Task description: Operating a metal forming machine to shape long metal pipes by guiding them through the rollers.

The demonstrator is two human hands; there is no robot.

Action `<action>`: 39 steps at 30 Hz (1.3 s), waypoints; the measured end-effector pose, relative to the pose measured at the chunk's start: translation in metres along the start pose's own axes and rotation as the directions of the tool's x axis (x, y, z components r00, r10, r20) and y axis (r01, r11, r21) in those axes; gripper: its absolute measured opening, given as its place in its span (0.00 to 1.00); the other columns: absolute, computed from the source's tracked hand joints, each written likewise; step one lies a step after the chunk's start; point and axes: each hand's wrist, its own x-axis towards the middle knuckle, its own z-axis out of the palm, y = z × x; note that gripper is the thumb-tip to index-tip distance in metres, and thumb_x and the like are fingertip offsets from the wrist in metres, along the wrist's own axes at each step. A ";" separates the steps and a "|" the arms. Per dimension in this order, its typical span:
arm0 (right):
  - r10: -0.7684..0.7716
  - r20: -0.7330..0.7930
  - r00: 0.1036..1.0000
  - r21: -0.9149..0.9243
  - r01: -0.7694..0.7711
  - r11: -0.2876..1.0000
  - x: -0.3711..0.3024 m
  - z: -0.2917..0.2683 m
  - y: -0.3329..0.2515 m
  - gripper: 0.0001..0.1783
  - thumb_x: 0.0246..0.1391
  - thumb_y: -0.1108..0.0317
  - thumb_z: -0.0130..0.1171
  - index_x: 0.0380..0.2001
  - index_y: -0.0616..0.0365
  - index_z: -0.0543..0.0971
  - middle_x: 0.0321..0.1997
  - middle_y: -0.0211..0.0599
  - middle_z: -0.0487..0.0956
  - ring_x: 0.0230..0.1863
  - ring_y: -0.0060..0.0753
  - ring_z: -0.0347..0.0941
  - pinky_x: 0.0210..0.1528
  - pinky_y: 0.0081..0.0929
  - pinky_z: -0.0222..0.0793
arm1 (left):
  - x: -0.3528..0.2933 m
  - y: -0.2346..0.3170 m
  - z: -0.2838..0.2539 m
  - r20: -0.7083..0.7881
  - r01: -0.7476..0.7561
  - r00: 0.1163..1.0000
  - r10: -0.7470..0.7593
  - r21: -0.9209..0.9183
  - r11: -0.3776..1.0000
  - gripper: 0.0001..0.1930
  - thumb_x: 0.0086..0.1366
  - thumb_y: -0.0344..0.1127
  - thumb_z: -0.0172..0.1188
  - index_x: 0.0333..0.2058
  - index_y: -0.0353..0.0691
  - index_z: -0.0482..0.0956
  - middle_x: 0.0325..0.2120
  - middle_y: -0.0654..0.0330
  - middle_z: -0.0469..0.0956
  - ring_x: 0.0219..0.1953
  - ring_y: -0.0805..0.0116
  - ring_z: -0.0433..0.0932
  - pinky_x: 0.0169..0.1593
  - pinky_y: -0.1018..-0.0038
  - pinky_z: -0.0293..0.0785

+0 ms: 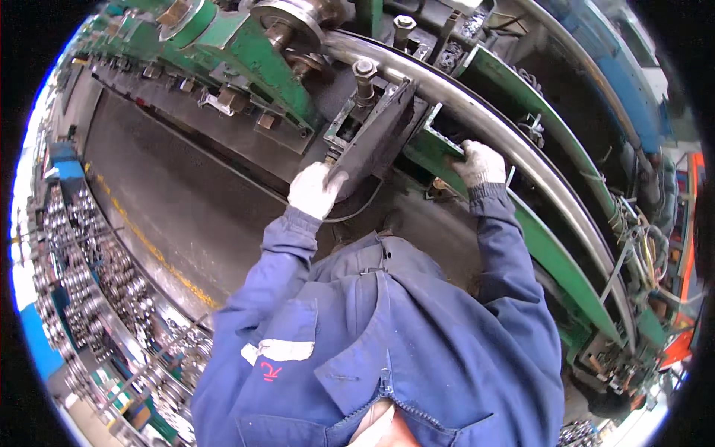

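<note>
My left hand [315,191], in a white glove, is closed at the near end of a dark metal bracket [377,138]. A small bolt end shows just above its fingers, but what they grip is hidden. Through the bracket stands a thick upright bolt [365,83] with a hex nut on top. My right hand [480,164], also gloved in white, is curled over the edge of a green steel beam [547,242]. Past both hands runs a long shiny metal tube [477,108], curving from the rollers down to the right.
Green roller stands [257,63] with steel rollers [287,18] line the machine at the upper left. Racks of stacked metal rollers [97,276] stand at the left, beyond a yellow floor line [141,231]. Loose cables [644,253] hang at the right.
</note>
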 end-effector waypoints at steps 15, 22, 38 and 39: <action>-0.028 -0.059 0.998 0.001 0.028 1.000 -0.001 0.006 0.002 0.25 0.50 0.43 0.68 0.37 0.53 0.81 0.35 0.44 0.84 0.41 0.48 0.82 0.43 0.44 0.77 | -0.048 0.017 -0.044 0.021 -0.119 0.993 0.117 0.226 0.967 0.12 0.55 0.44 0.69 0.31 0.42 0.82 0.25 0.56 0.76 0.31 0.54 0.77 0.35 0.60 0.73; -0.056 -0.094 0.994 0.024 0.059 0.998 0.001 0.009 0.004 0.24 0.50 0.43 0.68 0.33 0.54 0.80 0.35 0.45 0.83 0.39 0.49 0.82 0.42 0.44 0.77 | -0.084 -0.019 -0.058 0.070 0.139 0.986 -0.148 0.129 0.982 0.13 0.59 0.44 0.68 0.37 0.42 0.85 0.30 0.55 0.78 0.37 0.52 0.78 0.43 0.60 0.75; -0.021 -0.039 0.999 -0.017 0.020 1.000 0.003 0.013 0.001 0.26 0.51 0.39 0.66 0.37 0.53 0.81 0.35 0.45 0.84 0.41 0.50 0.82 0.42 0.45 0.76 | -0.067 -0.073 -0.162 0.269 -0.284 0.932 0.241 0.132 0.950 0.21 0.50 0.34 0.72 0.45 0.40 0.81 0.34 0.54 0.78 0.38 0.51 0.78 0.42 0.61 0.76; -0.025 -0.042 0.999 -0.024 0.024 0.999 0.004 0.014 0.003 0.27 0.51 0.39 0.66 0.37 0.52 0.81 0.35 0.45 0.84 0.41 0.50 0.82 0.42 0.45 0.76 | -0.061 -0.074 -0.169 0.301 -0.303 0.920 0.251 0.140 0.943 0.20 0.51 0.37 0.71 0.44 0.40 0.81 0.34 0.54 0.77 0.38 0.52 0.77 0.42 0.60 0.76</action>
